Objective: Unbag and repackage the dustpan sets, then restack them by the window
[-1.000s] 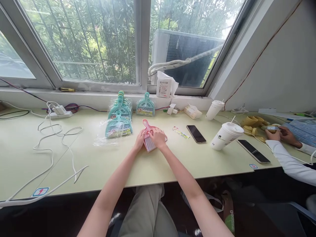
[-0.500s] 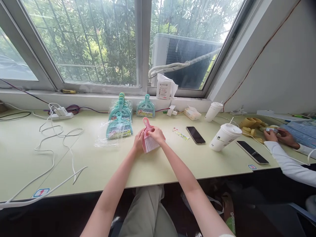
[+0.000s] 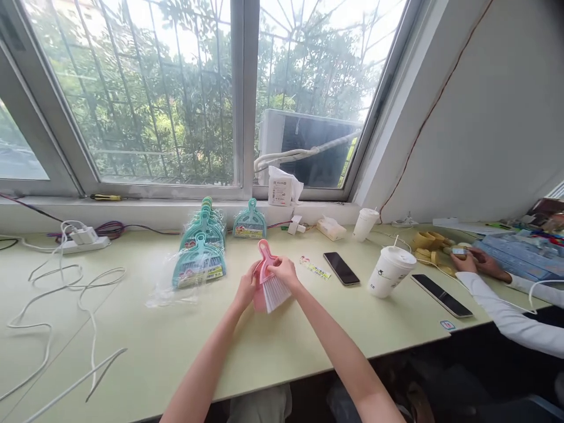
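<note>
Over the middle of the table I hold a pink dustpan and a small pink brush with white bristles, the brush lying against the pan's front. My left hand is closed on the dustpan's left side. From the right, my right hand grips the brush near the base of its handle; some of its fingers are hidden. Beyond my left hand lies a teal dustpan and brush set in clear wrapping. A printed label strip lies to the right of my right hand.
More teal sets stand in a row behind, and another leans near the sill. A phone, a white cup and a second phone lie rightward. White cables cross the left. A co-worker's hands work far right.
The view has tilted up, so the table sits lower in the picture. The brush has turned against the dustpan, its bristles slanting more to the right and more of the pan showing at left.
</note>
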The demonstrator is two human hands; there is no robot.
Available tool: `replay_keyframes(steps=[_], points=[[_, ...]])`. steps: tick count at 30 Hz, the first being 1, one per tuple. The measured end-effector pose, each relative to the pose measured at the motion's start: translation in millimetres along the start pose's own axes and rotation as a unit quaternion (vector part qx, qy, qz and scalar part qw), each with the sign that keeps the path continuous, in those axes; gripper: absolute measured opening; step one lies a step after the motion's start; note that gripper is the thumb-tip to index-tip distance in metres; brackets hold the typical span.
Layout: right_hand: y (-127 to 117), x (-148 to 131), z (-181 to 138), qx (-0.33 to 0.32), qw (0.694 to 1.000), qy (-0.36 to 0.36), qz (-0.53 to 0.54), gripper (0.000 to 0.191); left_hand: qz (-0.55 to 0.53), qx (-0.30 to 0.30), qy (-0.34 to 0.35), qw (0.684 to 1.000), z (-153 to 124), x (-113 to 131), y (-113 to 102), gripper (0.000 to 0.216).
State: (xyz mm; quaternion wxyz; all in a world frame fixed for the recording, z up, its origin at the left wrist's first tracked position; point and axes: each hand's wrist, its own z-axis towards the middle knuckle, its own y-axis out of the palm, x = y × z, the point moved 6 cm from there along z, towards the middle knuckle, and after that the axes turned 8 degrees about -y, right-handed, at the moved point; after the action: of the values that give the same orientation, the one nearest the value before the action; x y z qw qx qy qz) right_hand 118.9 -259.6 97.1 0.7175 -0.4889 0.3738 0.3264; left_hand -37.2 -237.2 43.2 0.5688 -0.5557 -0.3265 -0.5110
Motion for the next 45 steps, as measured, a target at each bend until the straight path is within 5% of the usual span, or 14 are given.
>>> replay_keyframes(steps=[3, 7, 10, 14, 17, 21, 23, 28, 32, 36, 42, 45], points=[[-22, -24, 0, -0.06, 0.994, -0.009, 0.087, 0.017, 0.055, 0.074, -0.059, 0.994, 7, -19, -31, 0.052], [-57, -46, 3, -0.14, 0.987, -0.072, 0.037, 0.008, 0.143, 0.137, -0.093, 0.976, 7, -32, -67, 0.05], [-70, -18, 5, -0.111, 0.981, -0.039, -0.154, 0.009, 0.226, 0.1, -0.111, 0.963, 4, -33, -63, 0.049], [-64, 31, 0, -0.026, 0.899, -0.027, -0.437, 0.014, 0.336, 0.06, -0.103, 0.934, 0, -28, -46, 0.043], [-51, 61, -2, -0.058, 0.868, -0.004, -0.494, 0.022, 0.375, 0.048, -0.108, 0.919, 0, -29, -41, 0.037], [-49, 71, 0, -0.076, 0.893, 0.008, -0.444, 0.018, 0.353, 0.051, -0.12, 0.927, 0, -32, -42, 0.042], [-55, 68, -1, -0.027, 0.915, 0.0, -0.403, 0.016, 0.328, 0.062, -0.122, 0.935, 0, -32, -44, 0.042], [-89, 72, -21, 0.261, 0.92, -0.001, -0.293, 0.033, 0.269, 0.107, -0.13, 0.948, -1, -31, -49, 0.037], [-108, 87, -32, 0.324, 0.911, 0.012, -0.253, 0.032, 0.257, 0.125, -0.139, 0.948, 0, -30, -50, 0.034], [-107, 91, -32, 0.277, 0.915, 0.015, -0.293, 0.031, 0.256, 0.14, -0.119, 0.949, 1, -26, -48, 0.034], [-67, 94, -23, 0.097, 0.928, -0.023, -0.36, 0.024, 0.271, 0.155, -0.122, 0.942, 1, -30, -45, 0.03], [-56, 95, -23, 0.058, 0.929, -0.031, -0.364, 0.024, 0.283, 0.144, -0.13, 0.939, 2, -31, -45, 0.03]])
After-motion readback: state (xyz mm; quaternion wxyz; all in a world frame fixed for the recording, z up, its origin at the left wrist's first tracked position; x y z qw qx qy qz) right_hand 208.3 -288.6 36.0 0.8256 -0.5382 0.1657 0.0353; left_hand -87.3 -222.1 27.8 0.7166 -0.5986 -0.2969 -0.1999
